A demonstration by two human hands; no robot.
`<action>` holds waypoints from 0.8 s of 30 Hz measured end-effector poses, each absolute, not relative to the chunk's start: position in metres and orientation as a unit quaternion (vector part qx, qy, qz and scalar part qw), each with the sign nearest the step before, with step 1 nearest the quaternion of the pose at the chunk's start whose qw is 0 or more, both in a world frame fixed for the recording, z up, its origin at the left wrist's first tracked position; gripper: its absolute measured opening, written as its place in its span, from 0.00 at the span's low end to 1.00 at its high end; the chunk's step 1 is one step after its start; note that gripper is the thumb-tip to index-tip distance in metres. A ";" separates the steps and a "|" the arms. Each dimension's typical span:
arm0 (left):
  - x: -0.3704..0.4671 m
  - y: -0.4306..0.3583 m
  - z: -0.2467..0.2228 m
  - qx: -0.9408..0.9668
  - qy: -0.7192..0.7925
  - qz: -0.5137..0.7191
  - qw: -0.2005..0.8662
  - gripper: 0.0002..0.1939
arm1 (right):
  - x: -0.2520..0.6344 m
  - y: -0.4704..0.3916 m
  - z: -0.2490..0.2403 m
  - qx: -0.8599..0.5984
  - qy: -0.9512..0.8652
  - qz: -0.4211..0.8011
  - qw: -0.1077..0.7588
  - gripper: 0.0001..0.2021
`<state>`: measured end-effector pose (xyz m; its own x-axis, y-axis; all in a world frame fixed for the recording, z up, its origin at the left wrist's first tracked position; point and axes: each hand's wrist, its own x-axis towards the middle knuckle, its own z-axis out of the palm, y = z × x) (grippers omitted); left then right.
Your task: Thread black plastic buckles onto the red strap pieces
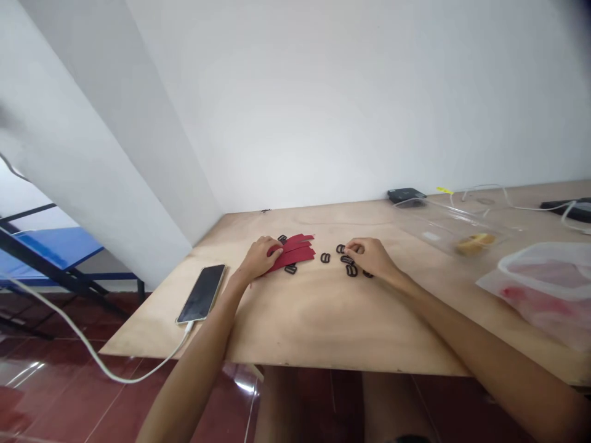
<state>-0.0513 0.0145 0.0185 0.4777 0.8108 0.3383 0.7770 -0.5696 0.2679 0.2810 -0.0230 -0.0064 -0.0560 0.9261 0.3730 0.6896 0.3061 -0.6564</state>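
Observation:
My left hand (262,255) is closed on the left end of several red fabric strips (300,252), its thumb lying on top of them. The strips lie fanned out on the table. A black slide buckle (290,269) pokes out from under their near edge, and another black buckle (282,239) shows at their far side. To the right, my right hand (369,255) pinches at a black slide buckle (341,248) among a small group of them. One more buckle (325,258) lies between the strips and that group. My right fingers partly cover the buckles beneath them.
A phone (202,294) on a white charging cable (106,366) lies left on the wooden table (314,326). On the right stand a clear plastic box (429,224) with a yellowish item, a whitish bag (545,289) with red contents, and a black device (406,195) by the wall.

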 end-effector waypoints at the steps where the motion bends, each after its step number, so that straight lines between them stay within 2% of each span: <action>1: -0.050 0.012 0.021 0.863 0.450 0.225 0.051 0.17 | 0.284 -0.021 -0.007 -0.573 -0.707 0.145 0.388 0.07; 7: -0.044 0.006 0.022 0.871 0.427 0.195 0.142 0.14 | 0.283 -0.019 -0.009 -0.526 -0.756 0.077 0.383 0.09; 11: -0.043 0.009 0.016 0.854 0.437 0.220 0.175 0.13 | 0.256 -0.023 -0.012 -0.449 -0.834 0.056 0.315 0.14; 14: -0.042 0.010 0.016 0.852 0.438 0.227 0.176 0.11 | 0.241 -0.024 -0.009 -0.427 -0.861 0.076 0.266 0.11; 19: -0.041 0.006 0.022 0.849 0.440 0.228 0.182 0.10 | 0.246 -0.029 0.006 -0.445 -0.849 0.149 0.243 0.07; 24: -0.037 -0.002 0.029 0.848 0.425 0.234 0.214 0.14 | 0.256 -0.041 0.021 -0.471 -0.833 0.197 0.213 0.17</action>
